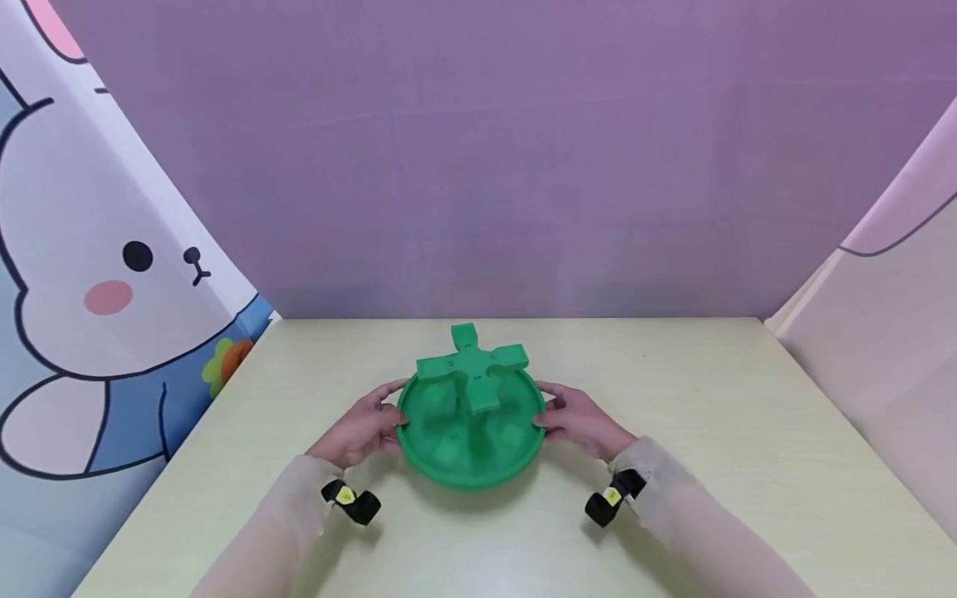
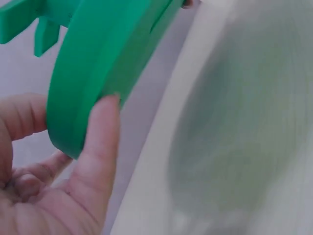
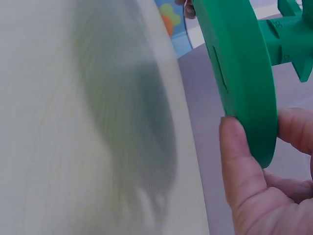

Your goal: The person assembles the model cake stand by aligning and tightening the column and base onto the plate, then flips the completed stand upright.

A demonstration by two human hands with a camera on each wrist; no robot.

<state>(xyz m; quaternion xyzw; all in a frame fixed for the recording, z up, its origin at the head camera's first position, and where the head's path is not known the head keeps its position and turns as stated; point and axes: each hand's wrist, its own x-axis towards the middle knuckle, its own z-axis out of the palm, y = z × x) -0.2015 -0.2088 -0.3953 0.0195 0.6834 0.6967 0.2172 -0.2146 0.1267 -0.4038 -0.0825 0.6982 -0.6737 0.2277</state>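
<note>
Between my two hands is a green round stand (image 1: 456, 473), a shallow rimmed disc with a short central post topped by a four-armed cross (image 1: 473, 364). My left hand (image 1: 365, 425) pinches its left rim, thumb on one face and fingers on the other. Opposite it, my right hand (image 1: 581, 422) grips the right rim the same way. In the left wrist view, the left thumb (image 2: 101, 142) presses the disc's smooth side. The right wrist view shows a narrow slot in that face near the right thumb (image 3: 234, 147). The disc is held tilted above the table, its shadow below.
The pale wooden table (image 1: 673, 390) extends around the hands. A purple cloth wall (image 1: 523, 166) stands along its back edge, and a cartoon-printed cloth (image 1: 112, 208) hangs at the left. Black wrist cameras (image 1: 362, 507) sit on both sleeves.
</note>
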